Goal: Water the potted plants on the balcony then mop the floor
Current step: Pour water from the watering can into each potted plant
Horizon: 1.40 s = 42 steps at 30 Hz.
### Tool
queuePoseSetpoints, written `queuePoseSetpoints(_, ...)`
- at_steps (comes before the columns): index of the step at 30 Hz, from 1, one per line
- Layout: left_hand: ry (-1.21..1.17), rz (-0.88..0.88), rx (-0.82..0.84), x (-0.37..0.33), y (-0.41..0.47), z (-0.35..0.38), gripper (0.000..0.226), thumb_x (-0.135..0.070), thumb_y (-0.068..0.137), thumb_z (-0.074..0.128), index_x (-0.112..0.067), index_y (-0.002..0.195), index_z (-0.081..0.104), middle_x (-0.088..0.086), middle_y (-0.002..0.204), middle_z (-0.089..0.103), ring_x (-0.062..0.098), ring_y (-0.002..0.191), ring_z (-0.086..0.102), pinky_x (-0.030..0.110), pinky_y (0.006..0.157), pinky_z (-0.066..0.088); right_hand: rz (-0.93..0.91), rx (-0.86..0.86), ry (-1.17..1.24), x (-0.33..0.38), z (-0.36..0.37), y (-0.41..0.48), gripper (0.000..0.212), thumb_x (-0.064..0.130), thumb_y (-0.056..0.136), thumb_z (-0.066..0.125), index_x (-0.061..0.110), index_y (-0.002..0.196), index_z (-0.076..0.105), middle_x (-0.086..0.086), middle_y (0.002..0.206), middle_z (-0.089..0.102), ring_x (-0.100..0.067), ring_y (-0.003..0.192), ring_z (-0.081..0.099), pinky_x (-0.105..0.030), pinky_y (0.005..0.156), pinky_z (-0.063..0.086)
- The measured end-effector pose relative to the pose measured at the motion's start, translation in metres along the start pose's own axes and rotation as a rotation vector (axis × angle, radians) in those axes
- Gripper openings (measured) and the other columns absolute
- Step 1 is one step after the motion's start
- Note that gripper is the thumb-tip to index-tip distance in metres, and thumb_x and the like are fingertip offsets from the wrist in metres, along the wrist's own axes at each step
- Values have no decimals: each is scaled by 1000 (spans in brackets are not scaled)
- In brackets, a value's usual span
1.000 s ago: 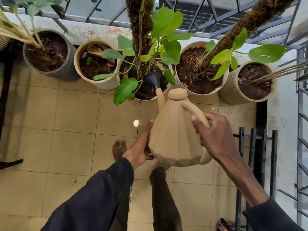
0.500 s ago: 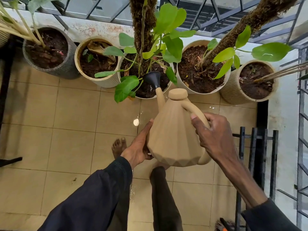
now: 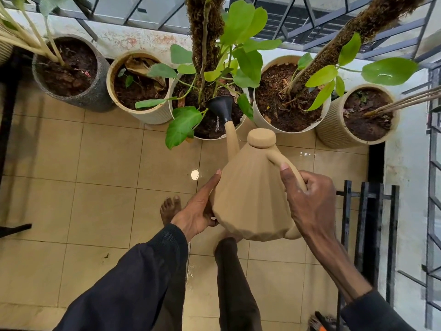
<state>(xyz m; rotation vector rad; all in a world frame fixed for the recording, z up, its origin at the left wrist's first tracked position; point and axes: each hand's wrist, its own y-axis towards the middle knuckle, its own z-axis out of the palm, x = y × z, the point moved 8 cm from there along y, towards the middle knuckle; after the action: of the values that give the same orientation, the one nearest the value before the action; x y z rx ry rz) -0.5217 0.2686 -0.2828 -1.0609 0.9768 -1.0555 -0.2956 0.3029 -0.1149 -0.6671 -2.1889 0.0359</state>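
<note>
Faceted watering can (image 3: pixel 250 199) tipped toward the middle pot (image 3: pixel 207 138).
Matte tan body, ridged facets, round cap, black funnel rose (image 3: pixel 220 108) over dark soil, thin water falling. Right hand (image 3: pixel 310 199) curls round the loop handle; left hand (image 3: pixel 198 211) lies flat on the can's side, fingers straight. Can held above the tiled floor (image 3: pixel 95 163).

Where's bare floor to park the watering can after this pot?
Free: open tiles left of the foot, in front of the grey pot. Small patch between watering can, right-hand pots and black rack. Crowded: pot row along the wall.
</note>
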Motion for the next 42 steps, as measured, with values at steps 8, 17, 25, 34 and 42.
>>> queuePoseSetpoints(8,2,126,15,-16,-8,-11,77,-63,68,83,-28,133,63,13,127,70,36,120,62,59,101,51,-55,-59,39,-16,5,-18,66,66,93,55,3,76,68,-11,64,64,-27,55,66,-45,49,58)
queuePoseSetpoints(17,41,294,58,-50,-31,-25,52,-59,81,75,-45,130,64,-1,128,72,28,124,61,46,90,55,-120,-103,134,-2,18,-30,77,72,97,52,1,69,59,-14,57,52,-25,49,52,-37,44,44)
queuePoseSetpoints(25,43,381,74,-82,-48,-60,58,-56,82,78,-44,136,60,-2,128,72,29,127,60,53,105,50,-182,-115,179,36,45,-41,83,77,97,47,0,64,56,-10,52,48,-15,43,50,-17,41,39)
queuePoseSetpoints(34,69,366,84,-115,-49,-108,50,-57,86,72,-46,134,62,-2,125,73,28,123,61,49,100,52,-113,-148,140,74,87,-43,79,71,98,53,1,62,55,-20,51,46,-37,41,46,-51,39,43)
queuePoseSetpoints(42,49,298,90,-148,-42,-163,60,-68,80,73,-46,134,61,0,132,68,29,124,59,57,103,49,-167,-62,147,143,142,-25,65,63,95,60,5,64,61,-12,53,51,-19,45,48,-14,43,34)
